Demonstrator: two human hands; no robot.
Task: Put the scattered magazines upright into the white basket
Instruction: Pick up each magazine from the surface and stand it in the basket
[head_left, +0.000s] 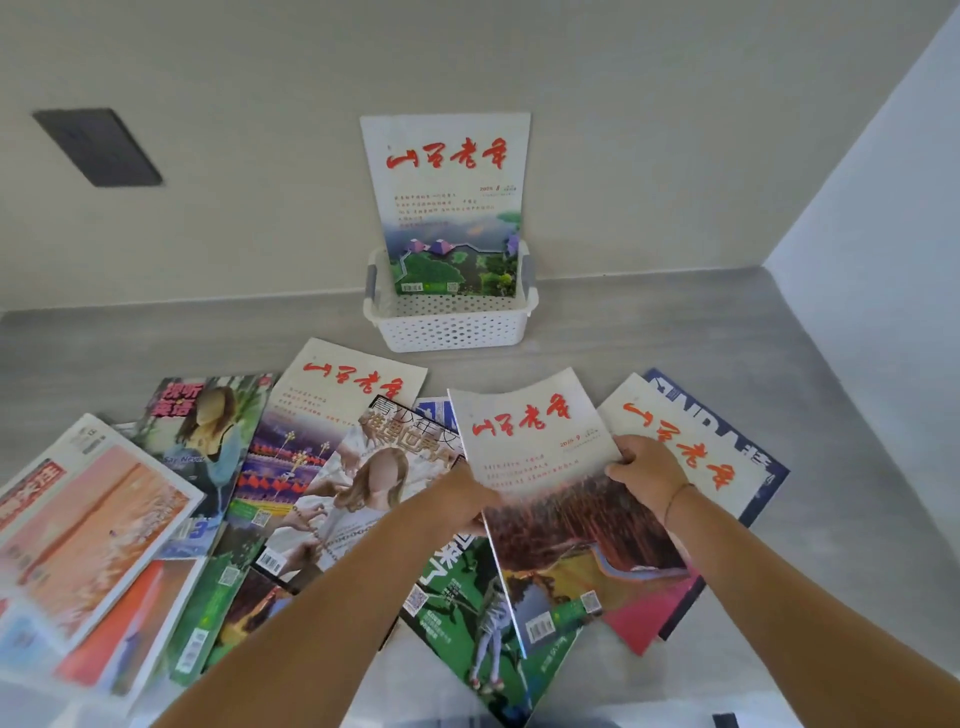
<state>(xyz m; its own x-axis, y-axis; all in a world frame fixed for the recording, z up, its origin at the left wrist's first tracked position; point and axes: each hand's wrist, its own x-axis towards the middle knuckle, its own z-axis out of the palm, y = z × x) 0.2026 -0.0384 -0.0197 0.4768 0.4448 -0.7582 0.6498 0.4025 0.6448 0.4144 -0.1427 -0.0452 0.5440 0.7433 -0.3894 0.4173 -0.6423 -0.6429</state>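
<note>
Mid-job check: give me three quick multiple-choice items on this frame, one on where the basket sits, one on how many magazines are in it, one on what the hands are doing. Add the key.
1. Where is the white basket?
A. On the grey counter against the back wall
B. On the floor
C. Under the magazine pile

2. How many magazines stand in the basket?
A. None
B. One
C. Three

3. What state is the magazine with the red forest cover in?
A. Lying untouched
B. Standing in the basket
C. Held by both hands

Key: 1 A, the basket sits at the far edge of the counter by the wall. 2 B, a single upright magazine leans in it. 3 C, the left hand grips its left edge and the right hand its right edge.
</note>
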